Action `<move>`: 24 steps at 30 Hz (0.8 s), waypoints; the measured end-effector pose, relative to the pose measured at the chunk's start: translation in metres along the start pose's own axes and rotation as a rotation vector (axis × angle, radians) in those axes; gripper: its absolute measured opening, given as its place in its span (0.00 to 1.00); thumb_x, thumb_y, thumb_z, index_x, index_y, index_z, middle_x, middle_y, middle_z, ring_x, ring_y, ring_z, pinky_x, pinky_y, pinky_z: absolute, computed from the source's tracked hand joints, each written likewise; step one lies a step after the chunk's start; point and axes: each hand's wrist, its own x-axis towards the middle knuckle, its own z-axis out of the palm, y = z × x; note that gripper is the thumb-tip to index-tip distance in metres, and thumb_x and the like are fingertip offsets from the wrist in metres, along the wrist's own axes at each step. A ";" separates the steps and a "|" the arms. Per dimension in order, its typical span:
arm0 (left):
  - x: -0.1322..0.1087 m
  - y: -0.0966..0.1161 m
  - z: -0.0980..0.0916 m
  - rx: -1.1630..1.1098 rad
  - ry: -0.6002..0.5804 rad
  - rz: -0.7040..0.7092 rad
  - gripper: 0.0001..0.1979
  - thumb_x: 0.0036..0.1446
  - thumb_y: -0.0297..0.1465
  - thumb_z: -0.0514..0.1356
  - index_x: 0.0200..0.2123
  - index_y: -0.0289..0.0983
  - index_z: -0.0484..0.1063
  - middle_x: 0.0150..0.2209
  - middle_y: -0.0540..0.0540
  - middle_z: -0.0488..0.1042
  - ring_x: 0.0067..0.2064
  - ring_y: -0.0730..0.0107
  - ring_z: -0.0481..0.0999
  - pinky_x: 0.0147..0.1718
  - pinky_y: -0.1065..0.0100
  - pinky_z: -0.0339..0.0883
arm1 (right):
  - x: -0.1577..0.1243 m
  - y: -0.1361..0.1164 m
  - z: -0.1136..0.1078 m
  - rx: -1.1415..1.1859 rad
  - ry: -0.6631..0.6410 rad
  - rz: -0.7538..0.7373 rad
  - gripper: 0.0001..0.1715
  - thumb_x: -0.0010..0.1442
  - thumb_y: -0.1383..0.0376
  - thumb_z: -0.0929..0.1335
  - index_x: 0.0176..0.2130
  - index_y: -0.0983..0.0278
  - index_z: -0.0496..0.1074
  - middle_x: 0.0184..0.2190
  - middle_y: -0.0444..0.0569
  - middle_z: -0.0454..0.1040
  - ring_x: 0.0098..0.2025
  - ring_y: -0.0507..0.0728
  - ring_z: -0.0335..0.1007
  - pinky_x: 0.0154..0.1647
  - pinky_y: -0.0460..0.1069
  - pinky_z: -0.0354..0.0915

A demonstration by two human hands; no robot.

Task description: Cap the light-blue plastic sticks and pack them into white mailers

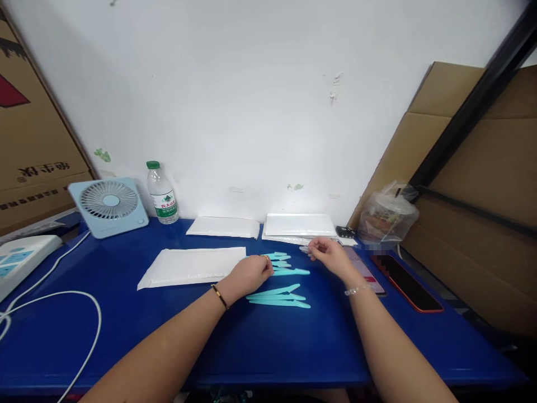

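Several slim teal eyebrow razors lie on the blue table, in a front group [279,298] and a back group [293,272]. My left hand [249,274] is over the left ends of the back group, its fingers curled closed; whatever is in them is hidden. To the right, my right hand [325,254] pinches a small clear plastic piece [305,249] between thumb and fingertips. This hand is just in front of a stack of white padded mailers [300,225]. A larger white mailer [191,266] lies flat left of my left hand.
Another white mailer [222,227] lies by the wall. At the left are a light-blue fan [111,207], a water bottle [163,196] and a white cable [98,319]. A phone with a red edge [409,282], a lit phone [364,271] and a bagged container [388,215] are at the right.
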 end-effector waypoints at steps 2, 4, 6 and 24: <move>0.002 -0.008 -0.007 -0.165 -0.024 -0.048 0.07 0.56 0.32 0.51 0.31 0.37 0.67 0.32 0.47 0.76 0.32 0.69 0.73 0.30 0.70 0.62 | -0.001 -0.004 -0.001 0.190 -0.016 0.025 0.13 0.51 0.57 0.70 0.32 0.65 0.71 0.25 0.46 0.74 0.28 0.54 0.71 0.34 0.49 0.66; 0.006 -0.017 -0.013 -0.308 -0.066 -0.094 0.08 0.56 0.35 0.51 0.33 0.37 0.66 0.31 0.47 0.76 0.31 0.70 0.73 0.29 0.71 0.63 | -0.002 -0.007 -0.001 0.308 -0.024 0.044 0.16 0.47 0.57 0.73 0.31 0.66 0.73 0.26 0.47 0.75 0.30 0.54 0.72 0.37 0.51 0.67; 0.009 -0.024 -0.016 -0.372 -0.074 -0.120 0.10 0.55 0.37 0.52 0.33 0.36 0.65 0.30 0.47 0.75 0.30 0.71 0.72 0.29 0.71 0.63 | -0.003 -0.010 -0.001 0.366 -0.020 0.048 0.17 0.42 0.57 0.76 0.30 0.66 0.74 0.29 0.49 0.76 0.33 0.55 0.73 0.40 0.52 0.68; 0.011 -0.022 -0.017 -0.440 -0.100 -0.165 0.13 0.53 0.40 0.54 0.34 0.35 0.66 0.30 0.46 0.75 0.29 0.71 0.71 0.29 0.71 0.63 | -0.007 -0.022 0.017 0.169 -0.107 -0.166 0.10 0.47 0.59 0.74 0.26 0.63 0.76 0.32 0.50 0.77 0.34 0.56 0.73 0.38 0.52 0.69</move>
